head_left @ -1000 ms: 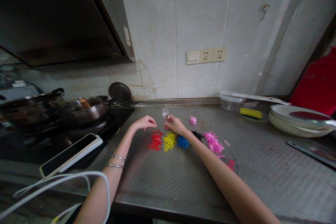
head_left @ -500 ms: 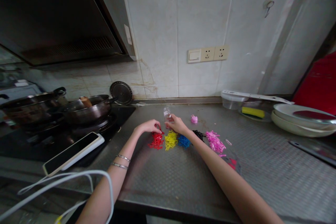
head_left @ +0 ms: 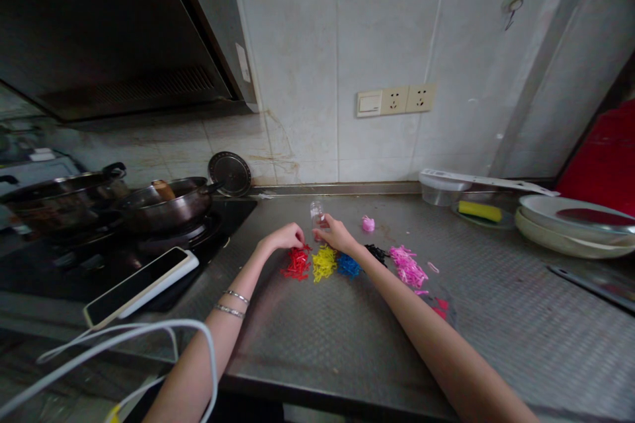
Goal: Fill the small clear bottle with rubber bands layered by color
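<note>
My right hand (head_left: 338,235) is wrapped round a small clear plastic bottle (head_left: 316,211), which stands on the metal counter. At the back of a pile of small red strips (head_left: 296,265), my left hand (head_left: 286,236) has its fingertips pinched together; what lies between them is too small to make out. To the right of the red pile lie a yellow pile (head_left: 324,264), a blue pile (head_left: 348,266), a black pile (head_left: 377,254) and a pink pile (head_left: 407,266) of similar small pieces. My right forearm passes over part of the row. Behind it sits a small pink object (head_left: 368,223).
Pans (head_left: 169,208) stand on the stove (head_left: 218,218) at left, with a phone (head_left: 139,287) and white cable (head_left: 149,325) nearer. At right are a plastic tub (head_left: 441,192), a yellow sponge (head_left: 479,211), stacked dishes (head_left: 570,231) and a knife-like dark tool (head_left: 590,287).
My left fingertips have drawn closer together over the red pile. My right hand stays on the bottle. The whole view has shifted slightly.
</note>
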Demonstrator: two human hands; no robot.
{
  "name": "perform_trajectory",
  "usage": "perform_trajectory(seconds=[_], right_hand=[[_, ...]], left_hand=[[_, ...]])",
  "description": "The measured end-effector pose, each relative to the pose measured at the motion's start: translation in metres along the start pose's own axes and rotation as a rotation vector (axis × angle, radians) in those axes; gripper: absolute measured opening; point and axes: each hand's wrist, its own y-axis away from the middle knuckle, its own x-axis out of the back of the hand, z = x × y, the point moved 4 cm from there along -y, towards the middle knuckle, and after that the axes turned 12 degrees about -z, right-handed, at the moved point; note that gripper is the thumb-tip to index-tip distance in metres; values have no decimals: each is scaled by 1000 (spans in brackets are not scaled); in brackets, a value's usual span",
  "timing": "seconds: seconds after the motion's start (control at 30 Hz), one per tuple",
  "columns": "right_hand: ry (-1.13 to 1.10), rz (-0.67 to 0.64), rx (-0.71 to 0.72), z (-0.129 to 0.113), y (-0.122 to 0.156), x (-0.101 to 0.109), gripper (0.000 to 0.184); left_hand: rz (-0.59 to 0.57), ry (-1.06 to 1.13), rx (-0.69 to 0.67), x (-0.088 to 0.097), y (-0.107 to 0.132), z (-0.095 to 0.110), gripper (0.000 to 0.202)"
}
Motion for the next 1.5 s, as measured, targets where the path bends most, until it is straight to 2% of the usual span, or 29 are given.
perform_trajectory(seconds=[0.2, 0.33, 0.53, 0.7, 0.8, 0.97, 1.07, 1.3, 1.5], right_hand=[[21, 6, 6, -2, 0, -1, 33], [16, -2, -16, -4, 2, 1, 35], [-29, -11, -19, -8, 3, 2, 35], [-34, -11, -20, -7, 3, 3, 36], [-15, -6, -12, -7, 3, 4, 33], [7, -2, 2, -7, 3, 5, 31], [1, -1, 3, -11, 4, 6, 28], [-9, -4, -30, -19, 6, 9, 26], [-16, -6, -25, -19, 6, 9, 25]], left_hand=[[36, -23, -18, 3, 3, 3, 20], [99, 23, -54, 12, 6, -1, 19], [401, 211, -99, 35, 15, -3, 21], [642, 428, -134, 49, 24, 14, 29], [724, 514, -134, 54, 24, 28, 33], [738, 554, -172, 60, 12, 51, 34], [743, 522, -188, 61, 3, 57, 32], [807, 361, -245, 59, -3, 50, 28], [742, 377, -236, 54, -4, 47, 29]])
